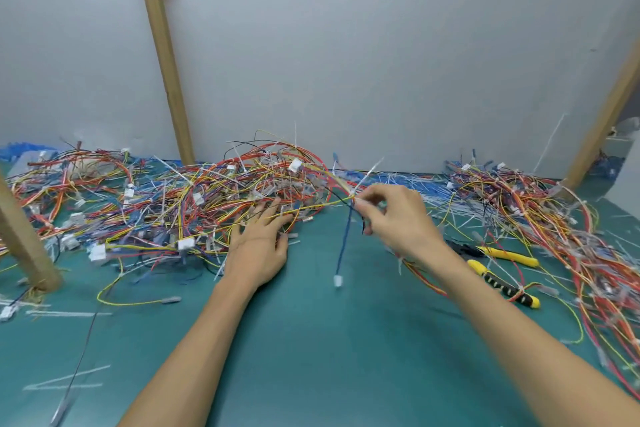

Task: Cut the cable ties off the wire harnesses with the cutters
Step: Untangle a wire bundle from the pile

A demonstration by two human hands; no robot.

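A big tangle of red, yellow and blue wire harnesses [207, 198] with white connectors covers the far left and middle of the green mat. My left hand [258, 246] lies flat with straight fingers on the near edge of that pile. My right hand [391, 215] is raised just right of the pile and pinches a thin bundle of yellow, black and blue wires [346, 199] at a white cable tie. A blue wire with a white connector [338, 280] hangs from it. The yellow-and-black cutters [502, 274] lie on the mat to the right, untouched.
A second heap of harnesses [554, 225] fills the right side. Cut white and blue cable ties [415, 184] litter the back of the mat by the grey wall. Wooden posts stand at the left [24, 246], back left [166, 62] and far right [602, 128].
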